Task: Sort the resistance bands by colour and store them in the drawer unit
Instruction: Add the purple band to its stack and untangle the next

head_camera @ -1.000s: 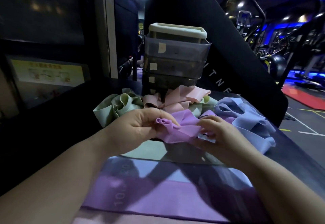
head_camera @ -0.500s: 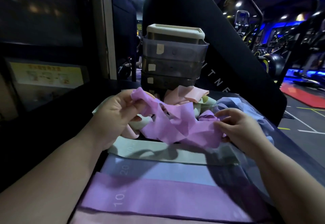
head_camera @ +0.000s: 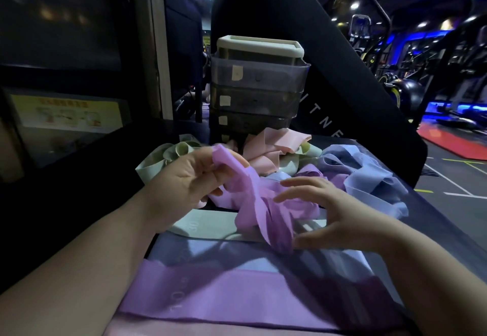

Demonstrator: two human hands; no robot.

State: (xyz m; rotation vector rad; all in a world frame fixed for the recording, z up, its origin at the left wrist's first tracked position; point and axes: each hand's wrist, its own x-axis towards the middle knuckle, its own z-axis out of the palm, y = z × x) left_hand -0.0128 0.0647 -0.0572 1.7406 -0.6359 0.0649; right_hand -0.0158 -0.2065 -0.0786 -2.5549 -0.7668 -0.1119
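Left hand (head_camera: 192, 177) is pinching a twisted purple band (head_camera: 253, 204) in its grip; right hand (head_camera: 340, 217) is hovering beside it, fingers spread.

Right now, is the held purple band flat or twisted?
Twisted. The purple band hangs crumpled from the left hand, unlike the flat bands laid out below.

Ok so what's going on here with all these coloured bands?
A person is sorting resistance bands on a table. The left hand pinches the top of a twisted purple band; the right hand is spread open beside its lower part. Behind, green bands, pink bands and blue bands lie heaped in front of the drawer unit. Nearer, a flat green band, flat blue band and flat purple band lie in rows.
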